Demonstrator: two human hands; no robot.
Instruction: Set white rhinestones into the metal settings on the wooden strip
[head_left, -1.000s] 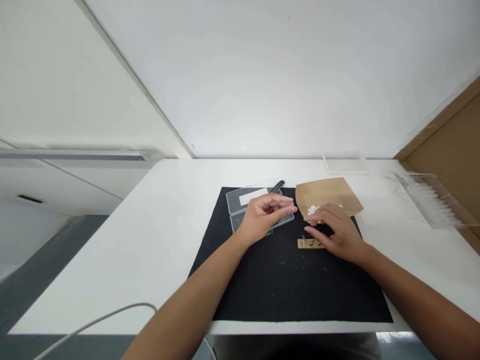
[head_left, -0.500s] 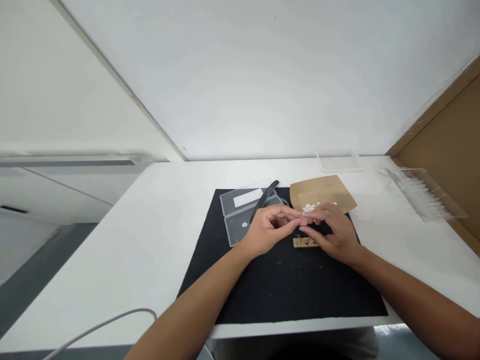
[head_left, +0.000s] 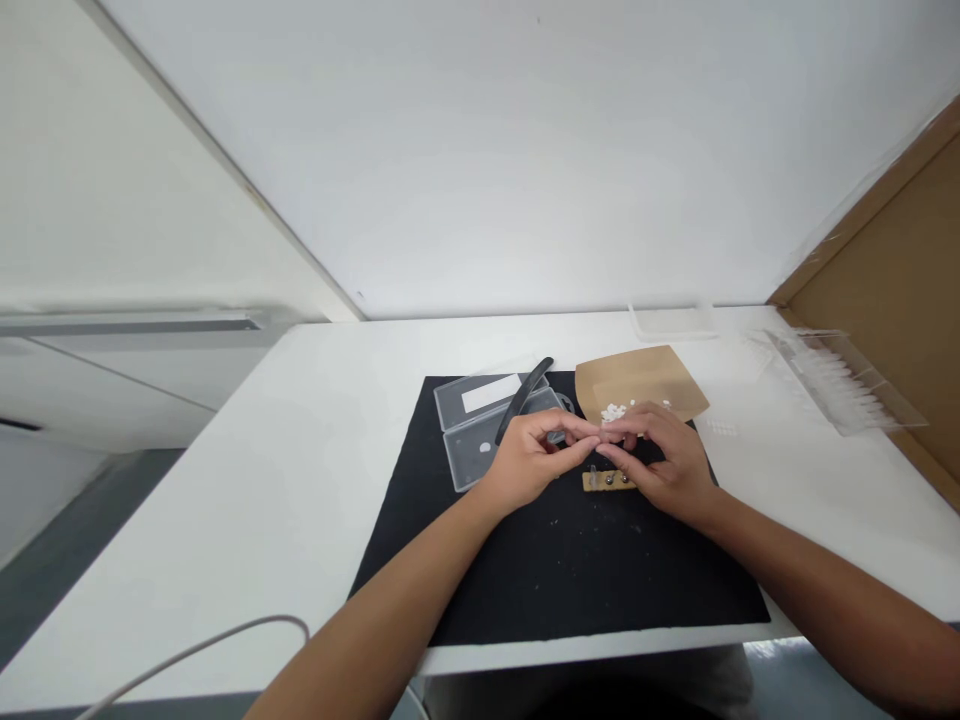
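Over the black mat (head_left: 562, 570), my left hand (head_left: 536, 455) and my right hand (head_left: 667, 455) meet fingertip to fingertip. Both are closed in a pinch, and whatever lies between the fingers is too small or hidden to make out. Just below the fingertips lies a narrow tan strip (head_left: 600, 482) with small round metal pieces and a clear upright piece on it; my right hand hides its right end. A pile of small white pieces (head_left: 613, 411) rests behind the hands on brown paper (head_left: 652, 375).
An open clear plastic case (head_left: 469, 455) lies left of my hands, with a dark curved file-like strip (head_left: 525, 398) across it. At the right sits a clear tray (head_left: 840, 385) of pale pieces. A cable (head_left: 225, 635) runs along the front left.
The view has shifted slightly. The hands stay together, with the fingertips moved only a little and the left finger and thumb closer together.
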